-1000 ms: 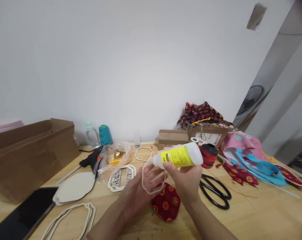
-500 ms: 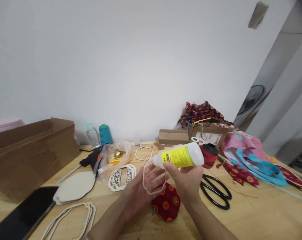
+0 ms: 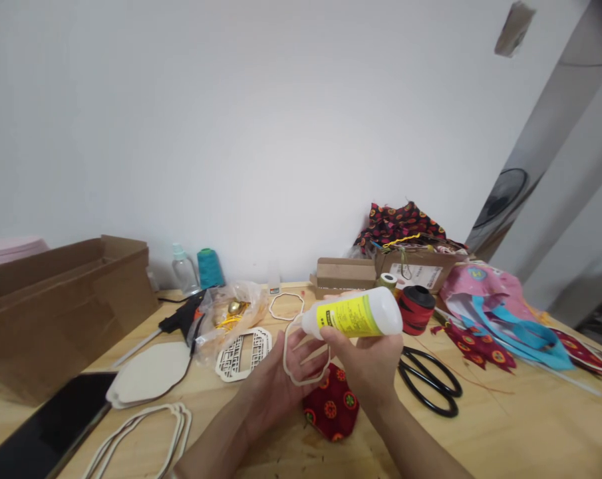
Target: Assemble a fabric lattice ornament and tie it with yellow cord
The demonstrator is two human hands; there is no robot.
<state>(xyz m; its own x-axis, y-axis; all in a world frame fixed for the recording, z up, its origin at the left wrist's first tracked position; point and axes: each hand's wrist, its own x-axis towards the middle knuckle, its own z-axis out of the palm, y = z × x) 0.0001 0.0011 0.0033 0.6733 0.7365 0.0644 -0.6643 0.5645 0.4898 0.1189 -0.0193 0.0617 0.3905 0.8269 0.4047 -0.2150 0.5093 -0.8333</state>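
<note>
My right hand (image 3: 368, 366) is wrapped round a white glue bottle (image 3: 353, 315) with a yellow label, tipped nearly on its side with its nozzle end to the left. My left hand (image 3: 268, 399), palm up with fingers partly spread, supports a thin pale frame (image 3: 305, 383) with a scalloped outline. The nozzle end is at the frame's upper edge; whether it touches cannot be made out. Below the hands lies a dark red patterned fabric piece (image 3: 333, 411) on the table.
Black-handled scissors (image 3: 430, 382) and a red thread spool (image 3: 415, 309) lie to the right. Leftward are a lattice panel (image 3: 224, 359), a glue gun (image 3: 178, 319), pale boards (image 3: 148, 372), loose frames (image 3: 181, 426), a phone (image 3: 46, 426) and a cardboard box (image 3: 56, 326).
The bottle and my right hand have shifted slightly left, and the bottle's base end has dipped a little. My left hand and the frame stay almost still.
</note>
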